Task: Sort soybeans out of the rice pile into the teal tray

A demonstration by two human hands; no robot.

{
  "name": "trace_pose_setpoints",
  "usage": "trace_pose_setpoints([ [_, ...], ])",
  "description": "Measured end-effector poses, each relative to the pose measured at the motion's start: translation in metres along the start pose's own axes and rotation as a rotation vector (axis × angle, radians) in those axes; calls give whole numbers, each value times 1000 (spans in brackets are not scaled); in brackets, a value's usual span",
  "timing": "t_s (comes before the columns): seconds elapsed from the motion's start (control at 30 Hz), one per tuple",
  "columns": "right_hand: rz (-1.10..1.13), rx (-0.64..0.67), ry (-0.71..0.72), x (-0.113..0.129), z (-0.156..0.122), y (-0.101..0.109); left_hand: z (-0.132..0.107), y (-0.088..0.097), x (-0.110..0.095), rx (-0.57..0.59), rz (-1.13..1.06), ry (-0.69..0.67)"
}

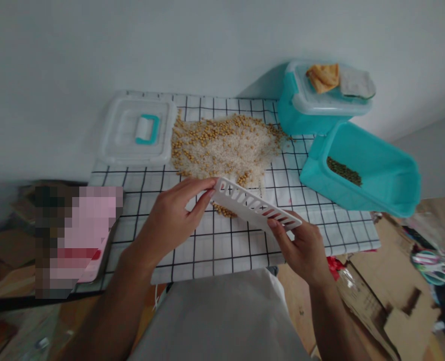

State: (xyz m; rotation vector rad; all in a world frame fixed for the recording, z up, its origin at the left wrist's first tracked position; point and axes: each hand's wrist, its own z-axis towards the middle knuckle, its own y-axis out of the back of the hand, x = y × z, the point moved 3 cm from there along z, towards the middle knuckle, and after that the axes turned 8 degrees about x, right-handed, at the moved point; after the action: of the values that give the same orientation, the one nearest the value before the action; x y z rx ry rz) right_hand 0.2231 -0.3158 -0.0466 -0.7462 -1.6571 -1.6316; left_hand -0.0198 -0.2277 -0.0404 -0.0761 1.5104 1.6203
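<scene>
Between my hands is a thin white plastic piece with a row of slots [247, 210], held tilted above the front of the table; its exact kind is unclear. My left hand [175, 210] pinches its left end between thumb and fingers. At the lower right end my right hand [299, 243] grips it, thumb on top and fingers behind. Just beyond lies a spread heap of pale grains [241, 150] mixed with yellow soybeans [210, 133]. A few more beans [224, 209] show below the piece, which hides part of the heap's near edge.
A clear lid with a turquoise handle [119, 130] lies left of the heap. At the right, an open turquoise bin [380, 165] holds green beans or pellets. Behind it stands a lidded turquoise box [297, 120] with cloths [323, 77] on top. A pink object [94, 215] sits at the table's left edge.
</scene>
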Motion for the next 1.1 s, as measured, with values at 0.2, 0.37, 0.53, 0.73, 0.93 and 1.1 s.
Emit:
trace_pose_setpoints([
  [0.2,18,22,11,3,-1,-3,-5,4,0,-1,6,1],
  [0.37,16,17,19,3,-1,-5,-6,5,3,-9,-17,7],
  [0.53,-30,-18,11,1,3,-5,1,2,-2,-17,-17,-7],
  [0.73,62,-67,25,-11,-32,21,-17,8,-6,-70,-51,81],
  [0.93,276,422,285,-7,-85,33,-81,20,-34,193,-302,-97],
  [1.1,282,498,295,-8,-68,17,-106,15,-50,312,-229,-180],
])
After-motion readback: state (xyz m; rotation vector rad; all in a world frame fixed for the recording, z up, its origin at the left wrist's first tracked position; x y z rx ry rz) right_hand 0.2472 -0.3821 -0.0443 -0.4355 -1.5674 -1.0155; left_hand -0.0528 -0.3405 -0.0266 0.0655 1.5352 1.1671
